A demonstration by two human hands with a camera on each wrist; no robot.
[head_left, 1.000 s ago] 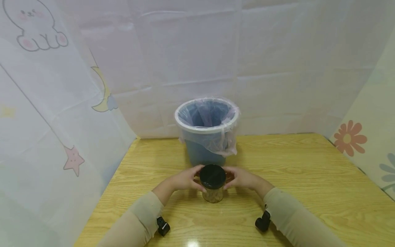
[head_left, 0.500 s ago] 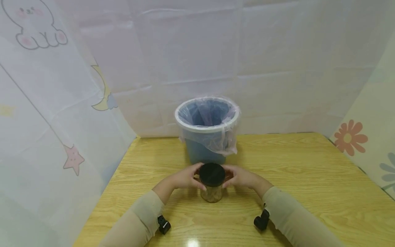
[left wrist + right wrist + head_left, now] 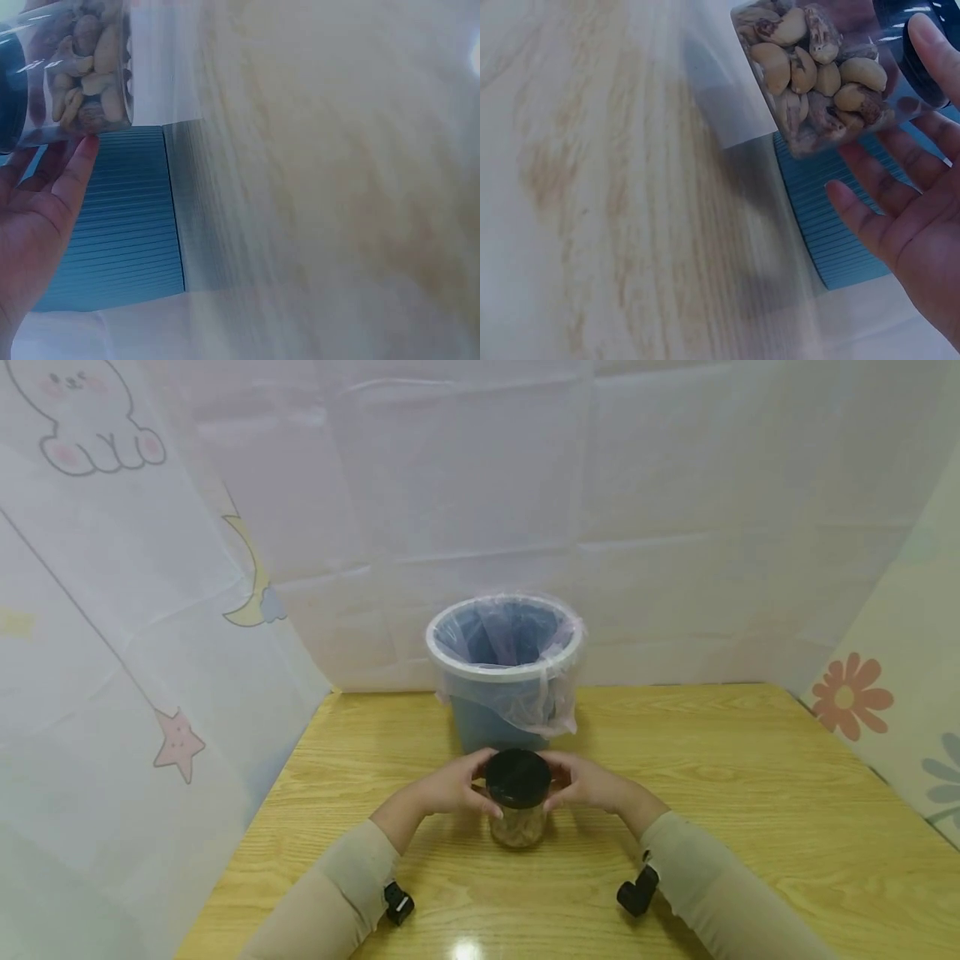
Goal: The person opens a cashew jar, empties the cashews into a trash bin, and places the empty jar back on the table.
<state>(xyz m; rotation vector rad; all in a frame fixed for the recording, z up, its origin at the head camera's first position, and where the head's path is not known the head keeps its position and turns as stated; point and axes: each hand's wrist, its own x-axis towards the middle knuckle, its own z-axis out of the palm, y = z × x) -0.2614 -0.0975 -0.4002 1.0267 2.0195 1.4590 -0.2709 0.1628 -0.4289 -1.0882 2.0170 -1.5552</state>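
Slight shift since a second ago: the clear jar (image 3: pixel 517 825), left hand (image 3: pixel 459 788) and right hand (image 3: pixel 591 783) all sit a little higher in the head view, closer to the foot of the bin (image 3: pixel 480 720).

Head view: I see the jar upright, long axis vertical, black lid (image 3: pixel 518 777) facing up, between both hands and in front of the bin on the wooden counter (image 3: pixel 750 793). Each hand grips it from its own side, thumb on the near face, the other fingers partly hidden behind it. The jar covers part of the bin's foot; whether its base touches the counter, I cannot tell.

Left wrist view: the jar appears sideways, lid to the left, cut off by the frame edges. Nuts (image 3: pixel 90 71) show through its wall; a fingertip touches it from below.

Right wrist view: axis sloping, base left, lid right and cropped. Thumb overlaps the lid's edge; one fingertip stands apart from the jar. Counter grain is blurred.
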